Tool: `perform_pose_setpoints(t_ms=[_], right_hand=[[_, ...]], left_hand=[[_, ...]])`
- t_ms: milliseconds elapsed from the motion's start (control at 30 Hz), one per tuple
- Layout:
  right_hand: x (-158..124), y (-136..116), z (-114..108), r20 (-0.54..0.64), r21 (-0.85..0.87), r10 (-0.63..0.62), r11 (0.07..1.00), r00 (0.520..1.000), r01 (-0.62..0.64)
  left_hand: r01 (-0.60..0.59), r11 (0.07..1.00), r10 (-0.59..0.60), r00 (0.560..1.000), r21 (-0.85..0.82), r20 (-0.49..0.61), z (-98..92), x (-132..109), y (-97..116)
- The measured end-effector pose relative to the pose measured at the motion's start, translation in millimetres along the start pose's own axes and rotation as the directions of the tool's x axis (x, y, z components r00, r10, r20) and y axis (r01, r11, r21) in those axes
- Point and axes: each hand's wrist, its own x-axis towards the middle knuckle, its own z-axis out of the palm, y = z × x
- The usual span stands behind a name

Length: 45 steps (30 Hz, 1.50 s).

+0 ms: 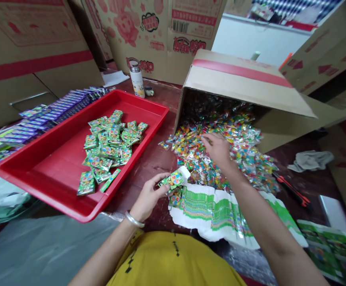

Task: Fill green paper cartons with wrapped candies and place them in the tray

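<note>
Carton [244, 79], tipped on its side at the far right of the worktop [155, 159], spills a heap of sachets [238, 147] toward the middle. Red tray [56, 159], on the left side, carries a pile of green boxes [107, 147]. Purple packs [56, 111] run in a row along its far left edge. Flat box blanks [217, 210] lie fanned at the near edge. Right hand [217, 149] lies on the heap, fingers drawn together with tips among the sachets; whether one is gripped cannot be told. Left hand [149, 196] pinches one small box [174, 178] between thumb and fingertips, just short of the heap. The box is probably light thin card, easily crushed, best held by its long edges; the sachets look light, slick and crinkly. Red carton print and box artwork are too blurred to read
</note>
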Motion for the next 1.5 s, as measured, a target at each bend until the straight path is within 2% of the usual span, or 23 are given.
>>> perform_pose_setpoints(t_ms=[67,133,200,267,400,500,633,767,833,967,1033,1133,1267,1400,1500], right_hand=[[-9,-12,-13,-0.013,0.211,0.084,0.974,0.996,-0.080],[-20,-27,-29,0.117,0.341,0.097,0.931,0.988,-0.131],[-30,-42,-44,0.217,0.316,0.022,0.944,0.976,-0.092],[-37,-54,-53,0.299,0.247,-0.075,0.969,0.951,-0.001],[-43,-67,-51,0.426,0.146,-0.202,0.977,0.882,0.153],[-48,-77,-40,0.450,0.180,-0.246,0.967,0.859,0.182],[-56,-92,-36,0.390,0.210,-0.236,0.964,0.890,0.163],[-68,-97,-44,0.177,0.303,-0.126,0.950,0.976,0.068],[-78,-96,-42,0.170,0.378,-0.033,0.925,0.985,-0.035],[-100,-94,-27,0.273,0.526,0.160,0.801,0.949,-0.286],[-105,-94,-21,0.301,0.565,0.213,0.746,0.930,-0.353],[-104,-97,-18,0.311,0.621,0.206,0.695,0.928,-0.363],[-98,-102,-19,0.299,0.707,0.215,0.604,0.930,-0.367],[-92,-101,-19,0.355,0.689,0.193,0.608,0.915,-0.395],[-86,-96,-19,0.413,0.660,0.222,0.595,0.883,-0.459]], left_hand=[[-0.015,0.999,0.016,1.000,0.038,-0.009,-2.8,3,-3],[-0.041,0.996,0.042,0.999,0.083,-0.012,-2.8,7,-6],[-0.079,0.988,0.079,0.997,0.136,0.004,-0.6,9,-9],[-0.127,0.972,0.124,0.992,0.196,0.028,2.5,10,-10],[-0.189,0.954,0.169,0.980,0.234,0.103,10.1,6,-8],[-0.214,0.953,0.184,0.971,0.214,0.152,16.8,1,-6],[-0.241,0.961,0.227,0.968,0.135,0.106,23.1,-3,-2],[-0.264,0.961,0.259,0.964,0.082,0.067,24.3,-6,2],[-0.269,0.962,0.264,0.961,0.055,0.084,24.8,-7,3],[-0.239,0.971,0.236,0.965,0.015,0.116,27.1,-9,1],[-0.217,0.976,0.214,0.967,0.012,0.142,28.3,-9,0],[-0.212,0.977,0.208,0.966,0.006,0.156,29.3,-7,-1],[-0.255,0.966,0.257,0.964,-0.033,0.069,29.6,-5,-3],[-0.282,0.959,0.281,0.959,0.034,0.022,29.5,-8,-4],[-0.297,0.946,0.297,0.955,0.127,0.020,28.9,-12,-3]])
